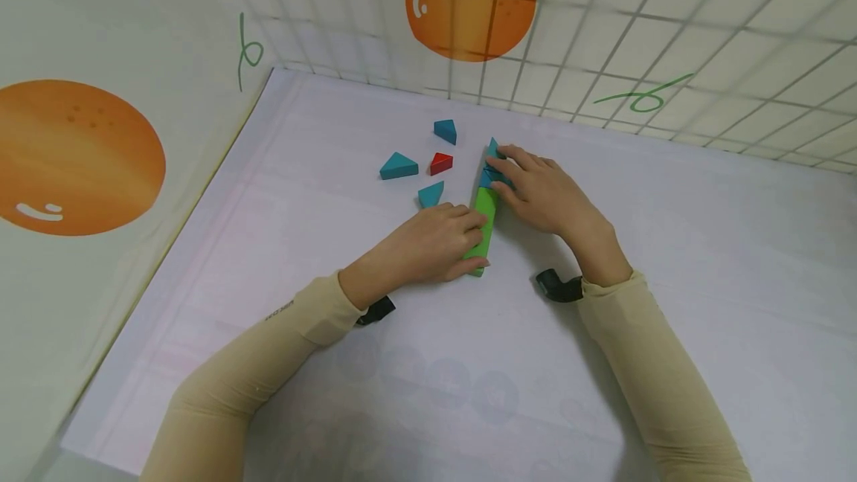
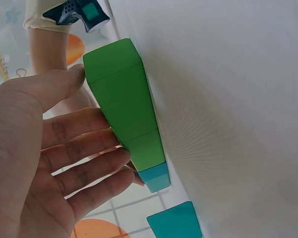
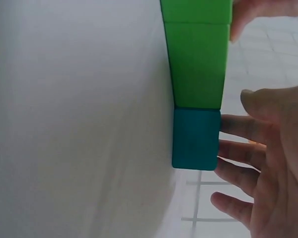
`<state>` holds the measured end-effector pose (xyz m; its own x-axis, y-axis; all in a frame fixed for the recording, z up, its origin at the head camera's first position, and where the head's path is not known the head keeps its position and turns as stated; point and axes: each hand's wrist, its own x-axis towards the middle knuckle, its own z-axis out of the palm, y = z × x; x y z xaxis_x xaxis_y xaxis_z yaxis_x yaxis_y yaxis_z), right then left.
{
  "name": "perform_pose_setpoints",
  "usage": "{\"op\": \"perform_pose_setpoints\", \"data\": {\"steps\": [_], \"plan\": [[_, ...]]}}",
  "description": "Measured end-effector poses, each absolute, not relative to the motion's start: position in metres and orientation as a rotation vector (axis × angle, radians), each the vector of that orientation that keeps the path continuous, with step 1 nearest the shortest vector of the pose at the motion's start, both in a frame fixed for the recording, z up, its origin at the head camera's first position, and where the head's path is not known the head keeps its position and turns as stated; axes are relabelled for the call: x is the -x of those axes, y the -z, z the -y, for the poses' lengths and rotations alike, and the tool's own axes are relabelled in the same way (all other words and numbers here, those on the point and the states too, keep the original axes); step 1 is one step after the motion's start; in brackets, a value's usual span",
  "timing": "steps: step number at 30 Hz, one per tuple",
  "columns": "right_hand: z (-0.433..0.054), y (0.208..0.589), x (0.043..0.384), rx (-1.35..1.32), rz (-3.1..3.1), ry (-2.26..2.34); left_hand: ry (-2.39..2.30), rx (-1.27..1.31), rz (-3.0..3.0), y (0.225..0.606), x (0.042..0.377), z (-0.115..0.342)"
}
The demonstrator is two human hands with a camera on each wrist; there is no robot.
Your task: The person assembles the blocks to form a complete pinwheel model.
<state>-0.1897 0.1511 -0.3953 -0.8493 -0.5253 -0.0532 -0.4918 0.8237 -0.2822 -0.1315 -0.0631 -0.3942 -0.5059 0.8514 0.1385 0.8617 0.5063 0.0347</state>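
Green blocks [image 1: 487,208] stand end to end in a narrow row on the white surface, and seams show between them in both wrist views. Blue triangular pieces [image 1: 492,149] continue the row at its far end. My left hand [image 1: 435,244] lies along the green part, its thumb at the near end and its fingertips on the blocks. At the far end, my right hand [image 1: 544,189] touches the blue pieces with nearly straight fingertips and partly covers them. A teal block [image 3: 196,139] sits flush against the green in the right wrist view.
Left of the row lie a red triangular block [image 1: 441,164], a large teal triangle [image 1: 399,167], a smaller teal piece [image 1: 431,193] near my left knuckles, and a blue piece [image 1: 445,130] farther back. A gridded wall [image 1: 589,43] rises behind the surface.
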Motion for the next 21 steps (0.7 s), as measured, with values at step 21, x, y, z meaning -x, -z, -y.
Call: {"op": "perform_pose_setpoints", "data": {"steps": [21], "plan": [[-0.1491, 0.395, 0.1874, 0.839, -2.894, 0.383, 0.155, 1.505, 2.622, 0.3944, 0.1317, 0.0634]]}}
